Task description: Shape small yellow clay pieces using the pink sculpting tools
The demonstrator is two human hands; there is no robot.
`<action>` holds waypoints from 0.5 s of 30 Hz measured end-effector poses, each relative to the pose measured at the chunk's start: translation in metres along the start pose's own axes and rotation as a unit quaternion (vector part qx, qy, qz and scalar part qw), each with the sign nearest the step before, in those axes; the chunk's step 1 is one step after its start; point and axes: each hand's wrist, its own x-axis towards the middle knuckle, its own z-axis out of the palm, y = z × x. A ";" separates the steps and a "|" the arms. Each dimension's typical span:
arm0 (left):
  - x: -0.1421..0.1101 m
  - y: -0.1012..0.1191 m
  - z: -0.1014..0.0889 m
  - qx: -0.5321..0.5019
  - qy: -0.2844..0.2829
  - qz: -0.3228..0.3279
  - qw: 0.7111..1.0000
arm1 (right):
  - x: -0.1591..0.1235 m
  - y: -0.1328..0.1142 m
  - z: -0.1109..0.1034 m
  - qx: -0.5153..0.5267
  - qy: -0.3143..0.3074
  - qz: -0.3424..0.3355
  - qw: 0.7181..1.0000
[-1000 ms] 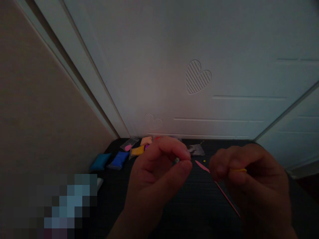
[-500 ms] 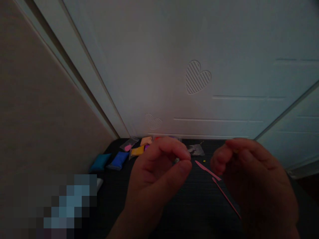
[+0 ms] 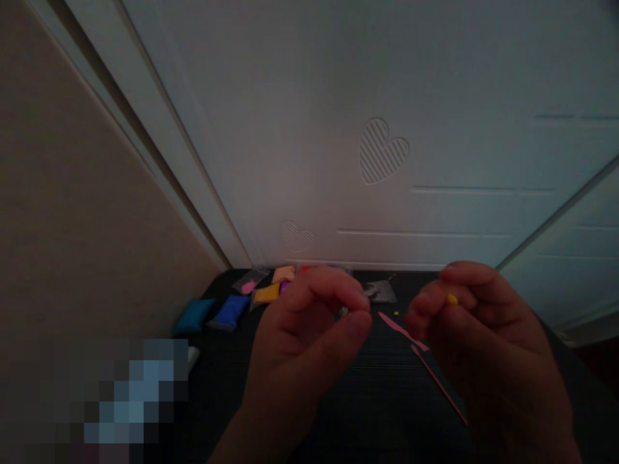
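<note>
My right hand point(image 3: 498, 348) holds a small piece of yellow clay point(image 3: 452, 299) between thumb and fingers. To its left my left hand point(image 3: 309, 335) is closed in a pinch, thumb and index tips together. A tiny pale spot shows inside the curl of its fingers; what it is I cannot make out. Both hands hover over the dark table point(image 3: 367, 406), apart from each other. Under and beside the right hand lie a pink plastic knife point(image 3: 399, 328) and a thin pink stick tool point(image 3: 440, 385). A tiny yellow bit point(image 3: 396, 313) rests near the knife's tip.
At the back left are a teal packet point(image 3: 195, 316), a blue packet point(image 3: 231, 312), a yellow packet point(image 3: 267, 294), a peach packet point(image 3: 284, 274) and a clear bag with something pink point(image 3: 249, 287). A clear bag point(image 3: 382, 291) lies behind the hands, before a white panel point(image 3: 300, 129).
The right hand's fingers have shifted and its thumb has dropped slightly, so the yellow clay now shows plainly. My left hand has stayed nearly still.
</note>
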 end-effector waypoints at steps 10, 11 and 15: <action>0.000 -0.001 0.000 0.006 -0.003 0.003 1.000 | -0.001 0.004 -0.006 0.005 0.001 0.006 1.000; 0.004 0.000 0.001 0.005 -0.003 0.007 1.000 | 0.000 0.005 -0.007 0.006 0.002 0.004 1.000; 0.001 -0.003 -0.015 0.006 -0.030 0.041 0.999 | 0.001 0.005 -0.007 0.006 0.008 0.002 1.000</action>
